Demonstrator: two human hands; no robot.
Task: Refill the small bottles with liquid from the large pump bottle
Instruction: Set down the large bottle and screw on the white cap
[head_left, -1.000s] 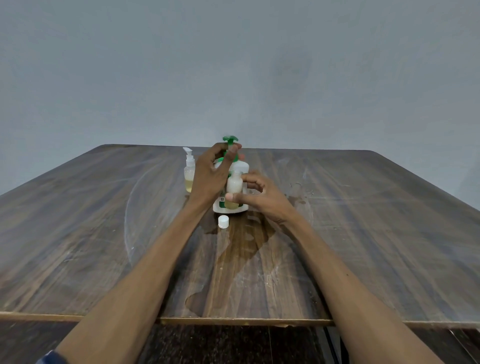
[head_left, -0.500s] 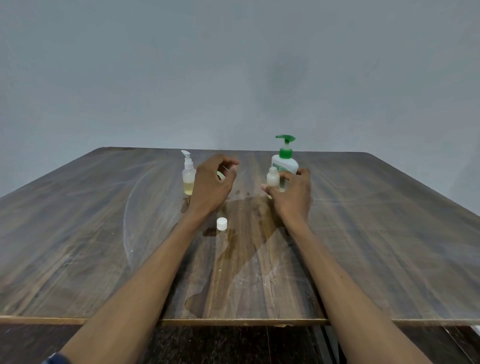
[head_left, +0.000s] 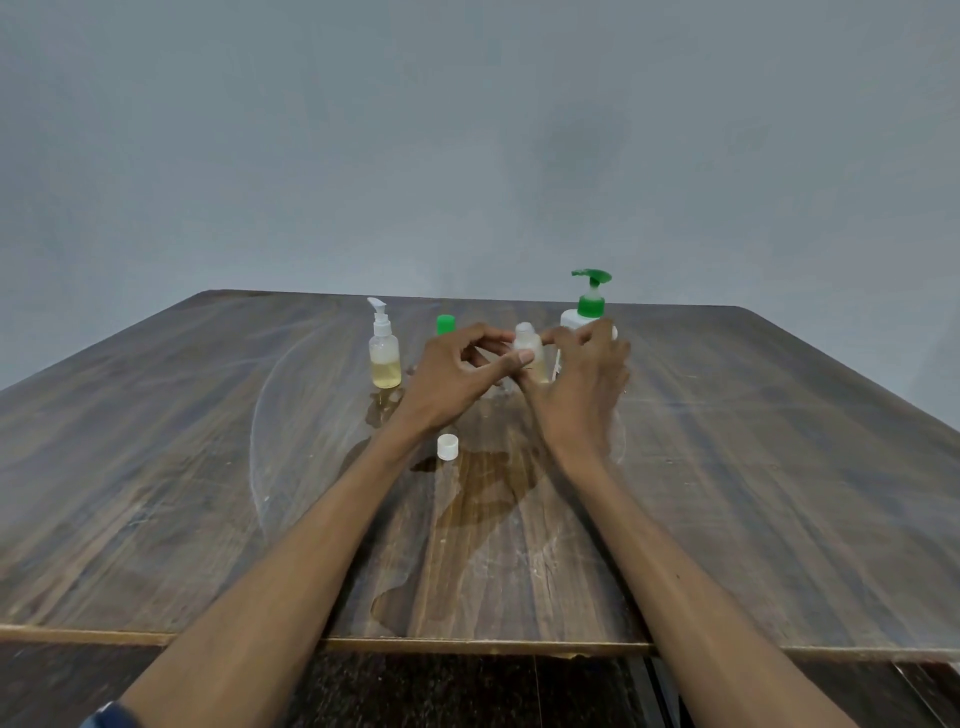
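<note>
A wide wooden bench (head_left: 208, 493) fills the view, a wet patch (head_left: 483, 499) near its middle and much bare room to either side, its front edge close below the forearms; the pump bottle (head_left: 589, 312) stands upright toward the far edge, partly hidden by the right hand (head_left: 582, 389); the left hand (head_left: 457, 379) sits just beside it. Between them one open small bottle (head_left: 530, 353), part full of yellow liquid, is pinched by fingers of both hands, so each grip is closed on it. Left of the hands stands one spray bottle (head_left: 384, 353); a green cap (head_left: 445, 325) shows behind the left knuckles; one white cap (head_left: 448, 447) lies on the bench below the wrists.
</note>
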